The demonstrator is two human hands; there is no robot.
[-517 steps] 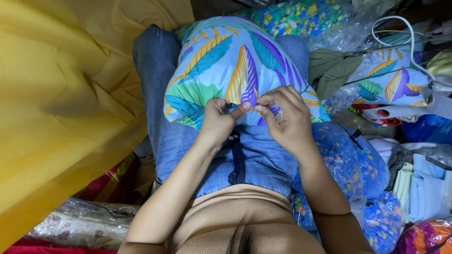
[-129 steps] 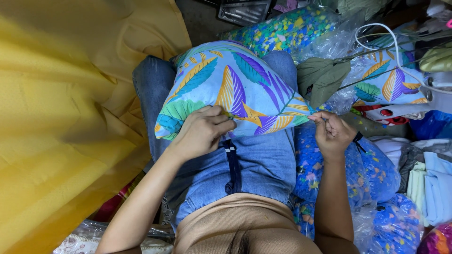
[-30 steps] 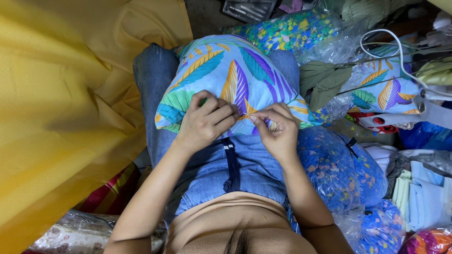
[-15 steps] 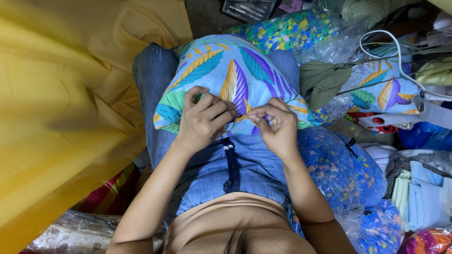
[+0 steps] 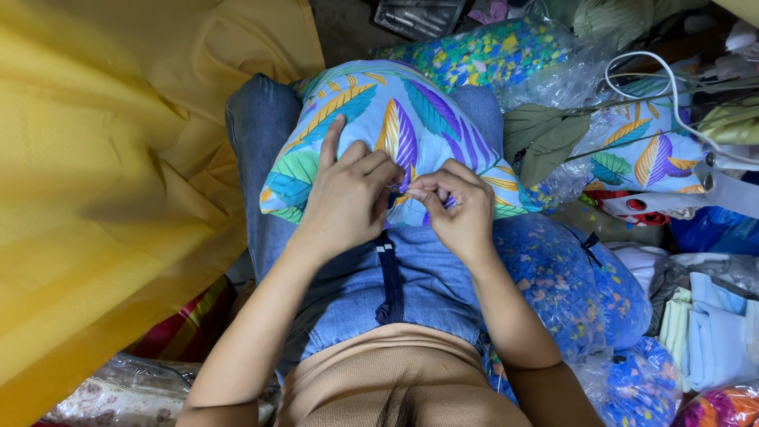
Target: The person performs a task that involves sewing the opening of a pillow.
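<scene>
— How are the two hands set?

— Both lie on the near edge of the leaf-print cushion [image 5: 395,134], which rests on the person's lap over blue jeans [image 5: 371,277]. The left hand [image 5: 344,198] is palm down on the cushion, forefinger stretched straight up over the print, the other fingers curled in toward the seam. The right hand [image 5: 457,207] sits just beside it, touching it at the fingertips, its fingers [image 5: 427,192] pinched tight on the cushion's edge (whether a needle sits in that pinch I cannot tell, it is too small).

— And the left one's grip?

— Its fingers are bent down onto the fabric, pressing and gathering it at the seam rather than spread flat.

— How many cushions do you count?

— One on the lap. To the right of it, a second with the same leaf print [image 5: 640,150], wrapped in clear plastic. Beyond it, one with small flowers on blue and green [image 5: 490,55]. Beside the right forearm, dark blue floral bundles in plastic [image 5: 569,292], at least two.

— Anything left of the cushion?

— One large yellow cloth [image 5: 111,174], filling that whole side.
</scene>
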